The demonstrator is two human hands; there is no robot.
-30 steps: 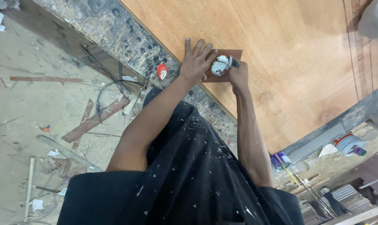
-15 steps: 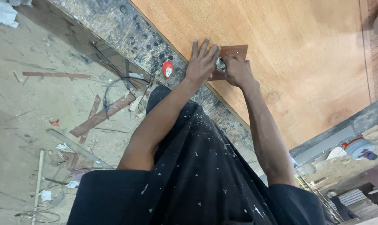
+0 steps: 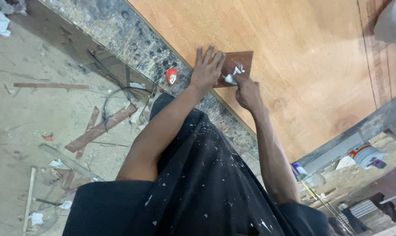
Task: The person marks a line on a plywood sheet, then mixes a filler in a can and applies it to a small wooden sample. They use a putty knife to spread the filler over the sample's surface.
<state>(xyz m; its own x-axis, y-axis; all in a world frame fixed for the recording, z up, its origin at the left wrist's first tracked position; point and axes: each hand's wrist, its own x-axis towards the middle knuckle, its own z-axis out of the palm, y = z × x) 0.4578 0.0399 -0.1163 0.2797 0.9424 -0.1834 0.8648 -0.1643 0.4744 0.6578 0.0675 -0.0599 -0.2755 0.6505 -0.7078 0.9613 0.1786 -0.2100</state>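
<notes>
Dark-brown laminate piece (image 3: 238,65) lies flat on the big orange plywood sheet (image 3: 303,57), close to that sheet's near edge, with white paste smeared on it. Nearest the camera is the person's black, paint-flecked garment (image 3: 198,192), from which both bare arms reach out. The left hand (image 3: 206,70) presses flat, fingers spread, on the left end of the piece and holds nothing. The right hand (image 3: 246,91) is bunched at the piece's lower edge, fingers closed on a small white-smeared thing (image 3: 230,78); what it is cannot be told. Beside the left wrist a red and white tape measure (image 3: 171,75) sits on the speckled dark edge strip (image 3: 141,48). Left of that, wood offcuts (image 3: 99,129) and black cable (image 3: 108,94) litter the dusty floor (image 3: 27,122). At right, a grey bar (image 3: 359,131) crosses above tins (image 3: 365,156).
</notes>
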